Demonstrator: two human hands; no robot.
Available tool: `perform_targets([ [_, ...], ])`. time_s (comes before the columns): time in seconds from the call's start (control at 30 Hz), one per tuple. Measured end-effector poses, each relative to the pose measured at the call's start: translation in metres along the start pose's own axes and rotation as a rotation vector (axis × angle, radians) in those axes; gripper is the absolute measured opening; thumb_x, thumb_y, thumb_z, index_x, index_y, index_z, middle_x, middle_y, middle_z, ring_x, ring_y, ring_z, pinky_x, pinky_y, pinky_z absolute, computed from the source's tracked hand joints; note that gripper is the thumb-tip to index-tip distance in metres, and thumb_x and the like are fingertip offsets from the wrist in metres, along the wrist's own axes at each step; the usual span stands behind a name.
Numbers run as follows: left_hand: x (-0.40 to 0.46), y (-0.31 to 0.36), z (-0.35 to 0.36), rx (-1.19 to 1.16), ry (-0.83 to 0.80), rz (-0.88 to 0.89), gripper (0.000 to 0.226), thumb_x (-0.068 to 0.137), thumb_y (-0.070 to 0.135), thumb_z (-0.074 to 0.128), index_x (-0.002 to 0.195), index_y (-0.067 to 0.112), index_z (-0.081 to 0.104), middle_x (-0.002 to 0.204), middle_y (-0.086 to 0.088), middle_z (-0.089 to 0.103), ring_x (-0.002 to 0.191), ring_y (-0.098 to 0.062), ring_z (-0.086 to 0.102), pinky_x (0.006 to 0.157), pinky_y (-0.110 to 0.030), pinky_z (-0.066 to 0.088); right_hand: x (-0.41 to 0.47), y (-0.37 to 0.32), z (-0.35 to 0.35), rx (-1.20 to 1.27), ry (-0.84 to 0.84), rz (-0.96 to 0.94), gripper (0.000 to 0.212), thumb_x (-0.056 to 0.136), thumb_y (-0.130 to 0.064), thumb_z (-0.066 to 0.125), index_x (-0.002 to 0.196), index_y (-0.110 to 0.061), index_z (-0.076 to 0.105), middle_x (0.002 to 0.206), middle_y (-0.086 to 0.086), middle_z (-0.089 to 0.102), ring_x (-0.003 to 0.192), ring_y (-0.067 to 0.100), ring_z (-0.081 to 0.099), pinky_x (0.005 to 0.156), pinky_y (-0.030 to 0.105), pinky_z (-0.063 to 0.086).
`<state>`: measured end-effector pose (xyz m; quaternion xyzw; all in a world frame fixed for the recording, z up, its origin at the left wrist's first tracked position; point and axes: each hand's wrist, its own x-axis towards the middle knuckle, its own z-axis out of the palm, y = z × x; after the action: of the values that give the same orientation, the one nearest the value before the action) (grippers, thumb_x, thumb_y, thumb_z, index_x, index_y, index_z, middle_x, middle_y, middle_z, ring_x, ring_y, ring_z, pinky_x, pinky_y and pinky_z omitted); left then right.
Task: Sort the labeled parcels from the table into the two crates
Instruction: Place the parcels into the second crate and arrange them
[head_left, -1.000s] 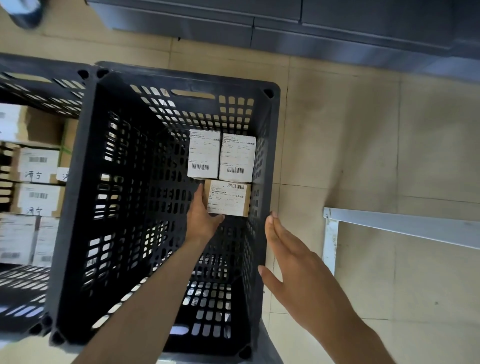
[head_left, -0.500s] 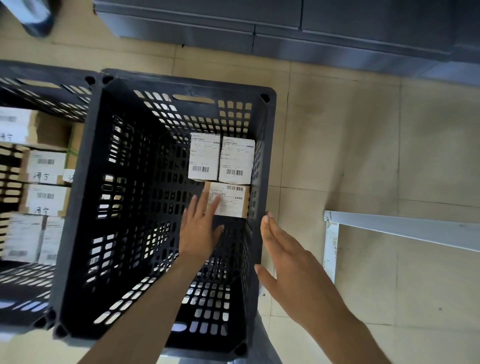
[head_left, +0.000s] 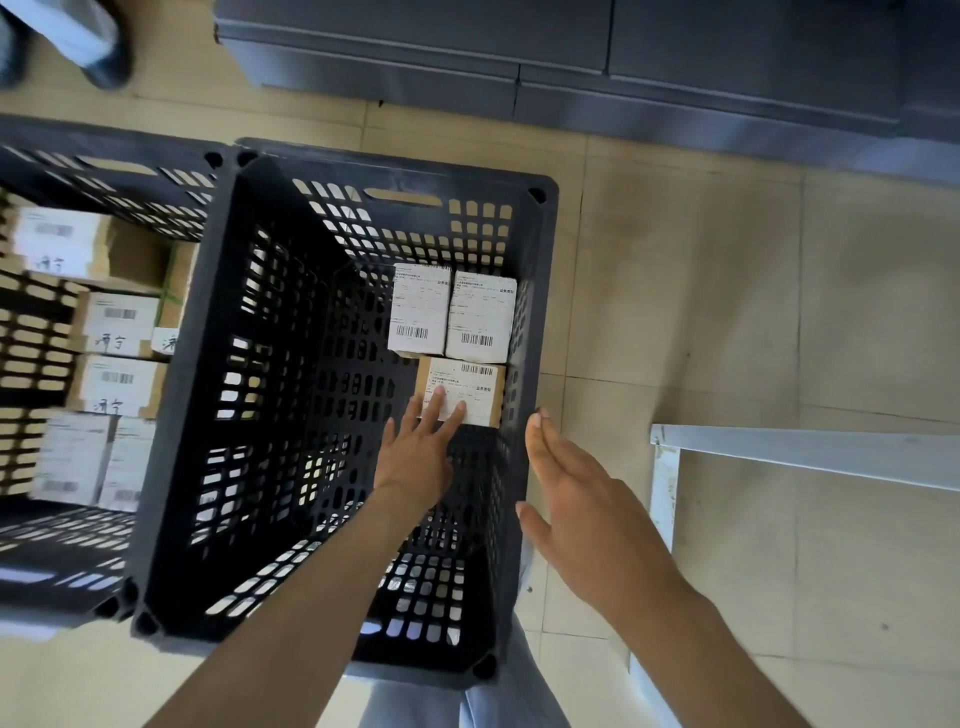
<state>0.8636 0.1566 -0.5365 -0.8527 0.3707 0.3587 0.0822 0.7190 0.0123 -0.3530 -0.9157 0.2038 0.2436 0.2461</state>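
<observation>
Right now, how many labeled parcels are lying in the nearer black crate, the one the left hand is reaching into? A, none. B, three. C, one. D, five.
B: the near crate holds three parcels, two white ones side by side, the left white parcel and the right white parcel, and a brown parcel in front of them, which the left hand touches with straight fingers.

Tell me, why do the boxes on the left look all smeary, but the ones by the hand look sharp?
Head view: the parcels in the left crate are blurred, probably by camera motion near the frame's edge; the three parcels in the right crate near the middle show crisp barcodes. The wide lens also bends the crate walls outward.
</observation>
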Motion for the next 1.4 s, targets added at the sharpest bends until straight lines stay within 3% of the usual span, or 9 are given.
perform_targets([
  [0.1, -0.008, 0.0, -0.016, 0.115, -0.02, -0.014, 0.081, 0.108, 0.042, 0.043, 0.162, 0.037, -0.017, 0.17, -0.002, -0.027, 0.156, -0.03, -0.027, 0.127, -0.06, -0.003, 0.0, -0.005, -0.001, -0.03, -0.012, 0.031, 0.082, 0.105, -0.039, 0.046, 0.163, -0.019, -0.008, 0.171, -0.007, -0.014, 0.15, 0.011, 0.028, 0.101, 0.031, 0.048],
  [0.23, -0.048, 0.004, -0.056, -0.011, 0.034, -0.015, 0.081, 0.107, 0.04, 0.044, 0.164, 0.036, -0.013, 0.171, 0.0, -0.022, 0.157, -0.027, -0.024, 0.128, -0.056, -0.003, -0.002, -0.011, -0.001, 0.002, -0.034, 0.083, 0.087, 0.104, -0.038, 0.049, 0.162, -0.021, -0.014, 0.169, -0.01, -0.019, 0.152, 0.015, 0.026, 0.105, 0.037, 0.048],
  [0.37, -0.121, -0.001, -0.104, -0.093, 0.107, 0.031, 0.076, 0.107, 0.038, 0.044, 0.165, 0.036, -0.004, 0.174, 0.002, -0.012, 0.16, -0.026, -0.012, 0.13, -0.052, 0.004, -0.016, -0.021, -0.014, 0.063, -0.037, 0.169, 0.084, 0.104, -0.037, 0.049, 0.163, -0.025, -0.01, 0.169, -0.011, -0.016, 0.155, 0.017, 0.019, 0.113, 0.043, 0.043],
  [0.53, -0.222, -0.017, -0.159, -0.089, 0.183, 0.01, 0.075, 0.107, 0.042, 0.044, 0.164, 0.042, -0.004, 0.174, 0.006, -0.002, 0.16, -0.022, 0.007, 0.129, -0.05, 0.012, -0.062, -0.053, -0.067, 0.127, 0.029, 0.163, 0.079, 0.104, -0.034, 0.05, 0.162, -0.036, -0.003, 0.171, -0.008, -0.008, 0.152, 0.022, 0.028, 0.114, 0.045, 0.04],
  [0.73, -0.314, -0.022, -0.211, -0.117, 0.326, -0.039, 0.059, 0.096, 0.047, 0.063, 0.151, 0.03, 0.051, 0.161, -0.005, 0.045, 0.149, -0.03, 0.041, 0.118, -0.054, 0.039, -0.141, -0.089, -0.139, 0.124, 0.159, 0.115, 0.064, 0.103, -0.032, 0.053, 0.16, -0.029, 0.025, 0.169, -0.003, 0.02, 0.149, 0.022, 0.033, 0.114, 0.041, 0.039],
  [0.87, -0.35, -0.014, -0.243, -0.084, 0.432, -0.009, 0.051, 0.091, 0.044, 0.071, 0.138, 0.024, 0.064, 0.145, -0.006, 0.061, 0.135, -0.031, 0.056, 0.105, -0.052, 0.052, -0.185, -0.113, -0.161, 0.161, 0.297, 0.108, 0.048, 0.101, -0.031, 0.056, 0.148, -0.025, 0.049, 0.151, -0.003, 0.046, 0.133, 0.023, 0.05, 0.104, 0.04, 0.047],
  [1.1, -0.39, -0.002, -0.281, 0.032, 0.502, 0.224, 0.044, 0.084, 0.043, 0.079, 0.123, 0.024, 0.071, 0.127, -0.002, 0.07, 0.119, -0.025, 0.067, 0.088, -0.047, 0.059, -0.248, -0.15, -0.176, 0.233, 0.466, 0.162, 0.038, 0.1, -0.033, 0.055, 0.137, -0.028, 0.056, 0.135, -0.01, 0.052, 0.119, 0.015, 0.056, 0.097, 0.035, 0.05],
  [1.23, -0.404, -0.006, -0.296, 0.036, 0.488, 0.38, 0.048, 0.094, 0.053, 0.064, 0.135, 0.028, 0.063, 0.138, 0.001, 0.063, 0.126, -0.024, 0.061, 0.093, -0.046, 0.057, -0.28, -0.17, -0.177, 0.214, 0.567, 0.264, 0.038, 0.098, -0.033, 0.059, 0.136, -0.028, 0.058, 0.135, -0.011, 0.054, 0.117, 0.014, 0.057, 0.095, 0.029, 0.05],
  [1.4, -0.419, -0.002, -0.295, 0.094, 0.504, 0.559, 0.048, 0.091, 0.048, 0.071, 0.133, 0.027, 0.065, 0.14, -0.001, 0.063, 0.124, -0.025, 0.063, 0.09, -0.045, 0.059, -0.324, -0.186, -0.152, 0.261, 0.673, 0.45, 0.04, 0.098, -0.038, 0.06, 0.137, -0.028, 0.057, 0.138, -0.01, 0.055, 0.122, 0.013, 0.055, 0.098, 0.034, 0.051],
])
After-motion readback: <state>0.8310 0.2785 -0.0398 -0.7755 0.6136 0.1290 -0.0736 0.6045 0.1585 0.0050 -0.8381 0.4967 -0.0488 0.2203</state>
